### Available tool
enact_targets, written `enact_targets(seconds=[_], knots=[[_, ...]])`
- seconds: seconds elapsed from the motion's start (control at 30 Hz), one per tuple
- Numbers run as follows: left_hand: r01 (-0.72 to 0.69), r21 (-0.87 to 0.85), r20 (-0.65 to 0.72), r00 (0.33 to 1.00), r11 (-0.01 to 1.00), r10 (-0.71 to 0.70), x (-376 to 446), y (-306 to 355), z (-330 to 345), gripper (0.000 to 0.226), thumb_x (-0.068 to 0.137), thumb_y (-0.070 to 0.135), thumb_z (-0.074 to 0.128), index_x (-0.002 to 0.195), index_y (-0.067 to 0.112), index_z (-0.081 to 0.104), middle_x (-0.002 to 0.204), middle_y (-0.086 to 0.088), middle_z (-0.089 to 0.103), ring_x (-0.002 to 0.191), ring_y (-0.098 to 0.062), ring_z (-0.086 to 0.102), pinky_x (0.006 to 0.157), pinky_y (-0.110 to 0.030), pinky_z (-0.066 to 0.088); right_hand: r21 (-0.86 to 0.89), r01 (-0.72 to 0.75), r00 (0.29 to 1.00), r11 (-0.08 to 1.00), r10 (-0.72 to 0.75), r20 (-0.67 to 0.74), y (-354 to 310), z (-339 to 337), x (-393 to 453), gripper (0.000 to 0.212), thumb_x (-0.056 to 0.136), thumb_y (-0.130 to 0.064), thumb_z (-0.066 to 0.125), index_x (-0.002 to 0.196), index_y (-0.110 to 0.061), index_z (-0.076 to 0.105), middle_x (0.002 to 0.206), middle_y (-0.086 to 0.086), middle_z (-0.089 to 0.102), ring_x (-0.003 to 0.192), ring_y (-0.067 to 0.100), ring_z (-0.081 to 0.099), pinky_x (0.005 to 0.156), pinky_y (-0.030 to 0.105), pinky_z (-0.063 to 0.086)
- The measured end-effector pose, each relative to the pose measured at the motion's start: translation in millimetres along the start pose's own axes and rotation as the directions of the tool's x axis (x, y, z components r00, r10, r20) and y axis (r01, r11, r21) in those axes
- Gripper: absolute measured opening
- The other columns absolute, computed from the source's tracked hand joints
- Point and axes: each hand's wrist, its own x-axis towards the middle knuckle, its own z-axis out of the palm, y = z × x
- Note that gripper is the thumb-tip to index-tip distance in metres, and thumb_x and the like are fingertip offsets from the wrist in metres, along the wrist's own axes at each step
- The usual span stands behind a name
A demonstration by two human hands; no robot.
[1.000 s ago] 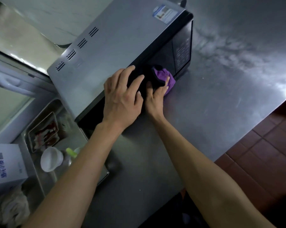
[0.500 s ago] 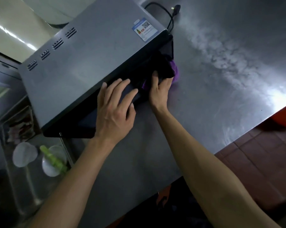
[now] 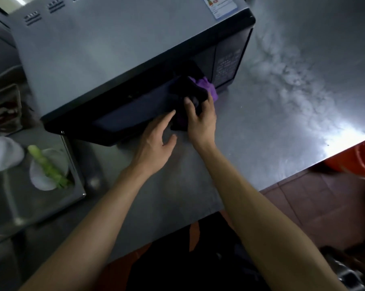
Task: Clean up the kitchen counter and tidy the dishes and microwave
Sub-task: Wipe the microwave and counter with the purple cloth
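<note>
- Left hand (image 3: pixel 156 141): has slid off the microwave (image 3: pixel 118 59) top; fingers now loose, index tip touching the door, centre frame.
- Right hand (image 3: pixel 201 118): still grips the purple cloth (image 3: pixel 204 86) against the door front, beside the control panel.
- Surface (image 3: pixel 282 101): smeared, upper right; wiping apparently continues.

Grey microwave (image 3: pixel 118 57) with a black front sits on the steel desk (image 3: pixel 282 114), its door closed. A purple cloth (image 3: pixel 204 86) is bunched against the door's right lower part, beside the button panel (image 3: pixel 226 69).
</note>
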Motion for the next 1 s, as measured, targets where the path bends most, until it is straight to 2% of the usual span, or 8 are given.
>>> enact_targets(seconds=[0.1,0.2,0.27,0.4,0.6,0.83,0.93,1.0], knots=[[0.049,-0.113,0.0,0.999,0.992,-0.05,0.6,0.7,15.2,0.066,0.089,0.014,0.065,0.15,0.019,0.042,0.154,0.002,0.044,0.14,-0.008,0.041,0.115,-0.035,0.037,0.062,-0.09,0.996,0.994,0.089,0.027,5.8,-5.5,-13.9,0.032,0.096,-0.04,0.059,0.119,-0.018,0.062,0.109,0.002,0.069,0.104,0.016,0.065,0.091,0.045,0.054],[0.12,-0.231,0.061,0.992,0.966,-0.109,-2.6,11.8,28.3,0.066,0.091,0.015,0.066,0.152,0.022,0.04,0.15,0.005,0.048,0.133,-0.003,0.047,0.109,-0.025,0.042,0.058,-0.118,0.993,0.991,0.118,-0.006,13.2,-19.7,-22.9,0.031,0.096,-0.043,0.059,0.116,-0.019,0.063,0.101,0.0,0.071,0.096,0.017,0.068,0.086,0.048,0.056],[0.129,-0.27,0.079,0.991,0.954,-0.112,-2.5,21.0,33.6,0.066,0.092,0.017,0.067,0.152,0.022,0.04,0.142,0.004,0.057,0.116,0.0,0.058,0.093,-0.011,0.046,0.009,-0.085,0.995,0.996,0.086,-0.041,15.7,-31.1,-25.3,0.029,0.096,-0.042,0.058,0.114,-0.021,0.063,0.1,-0.001,0.071,0.095,0.017,0.068,0.084,0.049,0.056],[0.156,-0.39,0.099,0.987,0.908,-0.127,7.3,41.0,46.2,0.061,0.094,0.016,0.066,0.15,0.02,0.042,0.129,0.004,0.065,0.108,0.001,0.063,0.085,-0.005,0.045,-0.104,0.003,0.998,0.995,-0.01,-0.061,17.5,-53.7,-22.0,0.027,0.097,-0.043,0.054,0.116,-0.025,0.061,0.112,0.0,0.067,0.103,0.016,0.065,0.089,0.049,0.052],[0.255,-0.465,-0.013,0.955,0.848,-0.295,5.9,32.2,71.8,0.044,0.091,0.007,0.068,0.133,0.015,0.059,0.11,0.003,0.073,0.095,-0.001,0.068,0.084,-0.013,0.052,-0.375,0.06,0.973,0.925,0.029,0.229,41.6,-71.8,-10.6,0.048,0.105,-0.043,0.039,0.144,-0.018,0.05,0.154,0.005,0.043,0.146,0.022,0.033,0.118,0.046,0.03],[0.368,-0.366,-0.082,0.902,0.855,-0.424,-21.1,-13.4,76.7,0.032,0.09,0.005,0.066,0.119,0.018,0.067,0.098,0.008,0.073,0.087,0.001,0.067,0.075,-0.011,0.049,-0.652,0.308,0.925,0.693,-0.058,0.375,76.9,-70.7,-14.9,0.053,0.101,-0.041,0.033,0.14,-0.015,0.057,0.155,0.016,0.04,0.145,0.037,0.03,0.119,0.045,0.027],[0.212,-0.145,-0.242,0.94,0.966,-0.243,-20.4,-20.4,73.0,0.028,0.091,0.006,0.062,0.116,0.015,0.067,0.107,0.005,0.066,0.098,-0.011,0.062,0.087,-0.033,0.053,-0.683,0.372,0.912,0.629,-0.109,0.396,82.3,-78.3,-10.4,0.05,0.102,-0.034,0.032,0.143,-0.015,0.053,0.155,0.016,0.039,0.147,0.037,0.028,0.119,0.044,0.027],[0.062,0.047,-0.233,0.971,0.997,-0.049,-12.1,-19.0,75.4,0.03,0.092,0.01,0.061,0.121,0.013,0.066,0.12,-0.001,0.062,0.113,-0.02,0.056,0.096,-0.038,0.048,-0.706,0.434,0.886,0.56,-0.12,0.448,89.5,-83.8,-7.6,0.05,0.102,-0.034,0.035,0.145,-0.014,0.05,0.157,0.016,0.037,0.149,0.036,0.025,0.118,0.045,0.027]])
